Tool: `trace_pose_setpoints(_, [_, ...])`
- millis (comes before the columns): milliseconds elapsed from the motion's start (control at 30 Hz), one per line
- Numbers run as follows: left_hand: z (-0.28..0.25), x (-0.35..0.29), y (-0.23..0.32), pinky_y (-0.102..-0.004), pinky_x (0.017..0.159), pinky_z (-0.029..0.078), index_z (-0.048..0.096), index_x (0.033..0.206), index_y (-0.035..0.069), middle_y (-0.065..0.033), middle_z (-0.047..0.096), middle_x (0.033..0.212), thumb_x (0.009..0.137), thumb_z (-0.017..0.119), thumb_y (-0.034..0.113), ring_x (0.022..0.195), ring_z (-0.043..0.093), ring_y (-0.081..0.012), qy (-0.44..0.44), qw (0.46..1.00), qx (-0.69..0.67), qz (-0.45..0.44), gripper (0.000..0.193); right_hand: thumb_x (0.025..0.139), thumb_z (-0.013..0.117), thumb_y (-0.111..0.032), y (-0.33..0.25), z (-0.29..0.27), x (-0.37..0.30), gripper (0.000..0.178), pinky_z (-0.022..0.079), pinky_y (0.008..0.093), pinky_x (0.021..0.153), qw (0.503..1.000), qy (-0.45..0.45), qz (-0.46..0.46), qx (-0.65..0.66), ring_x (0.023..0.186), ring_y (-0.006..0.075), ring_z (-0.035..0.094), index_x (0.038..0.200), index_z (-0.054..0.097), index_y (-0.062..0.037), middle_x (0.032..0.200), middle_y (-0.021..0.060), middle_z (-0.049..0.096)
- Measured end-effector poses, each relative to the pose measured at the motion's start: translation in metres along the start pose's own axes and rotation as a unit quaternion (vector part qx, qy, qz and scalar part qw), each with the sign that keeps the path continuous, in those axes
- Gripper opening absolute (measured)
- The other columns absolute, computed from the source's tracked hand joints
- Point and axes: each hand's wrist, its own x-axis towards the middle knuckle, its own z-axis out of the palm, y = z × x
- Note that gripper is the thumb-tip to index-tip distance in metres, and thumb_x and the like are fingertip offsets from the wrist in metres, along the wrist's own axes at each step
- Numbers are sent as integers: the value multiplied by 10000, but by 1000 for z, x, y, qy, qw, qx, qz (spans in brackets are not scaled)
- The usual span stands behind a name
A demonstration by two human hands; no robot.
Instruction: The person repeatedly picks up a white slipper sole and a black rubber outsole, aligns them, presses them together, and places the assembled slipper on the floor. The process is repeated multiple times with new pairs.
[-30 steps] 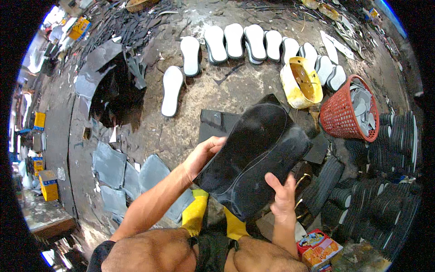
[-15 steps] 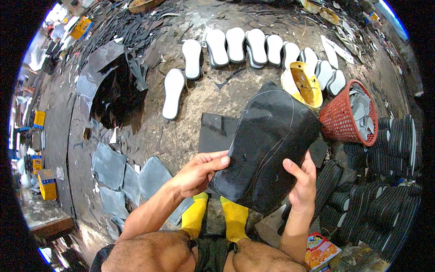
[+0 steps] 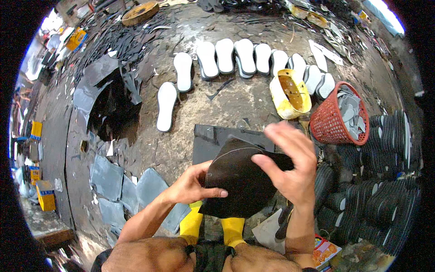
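Note:
In my left hand (image 3: 197, 183) is a black sheet (image 3: 242, 183), pinched at its left edge with the thumb on top and the other fingers behind. The sheet is tilted up and bowed, and a thin pale curved line runs near its far edge. My right hand (image 3: 294, 158) is at the sheet's far right edge, thumb and fingers spread apart; the fingertips are smeared by motion. Its thumb lies by the sheet's face. Beneath, on the ground, lies a flat black board (image 3: 210, 140), partly covered by the sheet.
White-topped soles (image 3: 225, 55) stand in an arc beyond my hands. At the right are a yellow tub (image 3: 277, 97) with brown contents, a red basket (image 3: 324, 120) of grey scraps and stacked black soles (image 3: 380, 199). Grey sheets (image 3: 106, 177) and dark scraps (image 3: 97, 90) lie left.
The black sheet has been tipped up and bent, hiding most of its outlined face. My right hand has moved up to its far edge and its fingers have spread. The view has shifted slightly.

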Motion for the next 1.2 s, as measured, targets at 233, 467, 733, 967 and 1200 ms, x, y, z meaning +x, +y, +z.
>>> trace_pose_setpoints(233, [8, -14, -7, -322, 992, 510, 533, 1379, 17, -64, 669, 1225, 838, 827, 37, 1141, 610, -135, 101, 993, -12, 55, 617, 765, 839, -114, -18, 10, 2, 177, 564, 341, 772, 993, 45, -105, 33, 934, 230, 742, 894, 717, -114, 1105, 76, 758])
trace_pose_setpoints(467, [3, -27, 1, -307, 851, 576, 582, 1297, 33, -48, 714, 1133, 842, 819, 28, 1028, 660, -116, 56, 997, 35, 38, 513, 783, 828, -95, -24, 1, 2, 174, 519, 334, 584, 996, 11, -51, 73, 702, 207, 726, 901, 701, -93, 1036, 103, 771])
trace_pose_setpoints(733, [-8, -41, -13, -314, 912, 540, 573, 1294, 41, -57, 699, 1133, 870, 796, 58, 1057, 632, -118, 11, 998, 54, -19, 479, 774, 822, -28, -27, 6, -5, 104, 576, 288, 729, 966, -62, 129, 215, 761, 184, 745, 838, 741, -14, 881, 123, 773])
trace_pose_setpoints(967, [3, -41, -4, -307, 953, 514, 570, 1407, 38, -60, 693, 1213, 933, 759, 178, 1103, 610, -119, 202, 975, 6, 95, 529, 706, 845, 1, -37, 36, 2, 149, 553, 290, 758, 904, -91, 244, 340, 751, 149, 699, 797, 727, 2, 788, 81, 743])
trace_pose_setpoints(1200, [-6, -50, -3, -290, 1009, 470, 643, 1354, 60, -39, 704, 1254, 998, 679, 264, 1135, 596, -98, 176, 981, -66, 50, 411, 883, 753, -41, -55, 41, 8, 222, 525, 271, 766, 932, -190, 108, 291, 833, 139, 658, 1088, 712, 34, 956, 71, 722])
